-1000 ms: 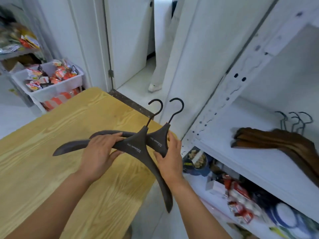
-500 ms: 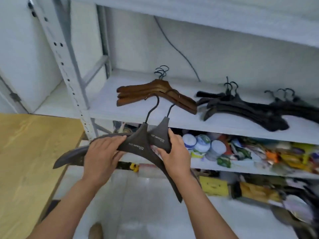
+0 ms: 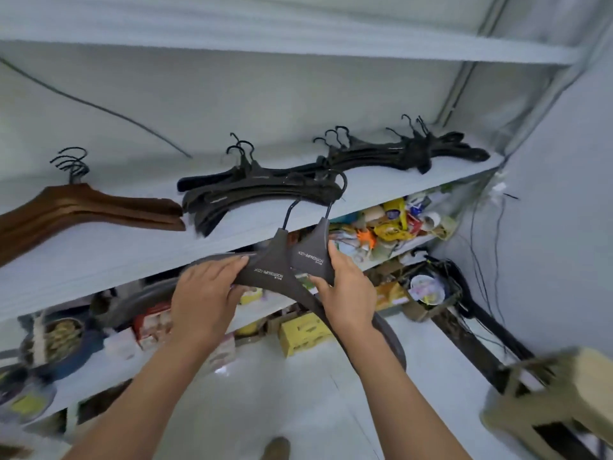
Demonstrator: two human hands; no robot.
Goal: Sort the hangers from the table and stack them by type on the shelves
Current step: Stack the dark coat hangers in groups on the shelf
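As we hold two dark hangers [image 3: 270, 272] just before the shelf [image 3: 132, 263] at its front edge, their hooks rising past it, our left hand [image 3: 205, 295] and right hand [image 3: 346, 293] each curl round them; bare board fronts the brown hangers [image 3: 83, 207] and black hangers [image 3: 258, 190] behind.

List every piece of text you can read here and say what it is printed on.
"IMPRESSION", after letters that look like "XIZ" but are unclear: on the front hanger, gripped by the left hand.
The same logo: on the rear hanger, gripped by the right hand.
A small line under each logo: too small to read.
Print on the packets on the lower shelf: too blurred to read.
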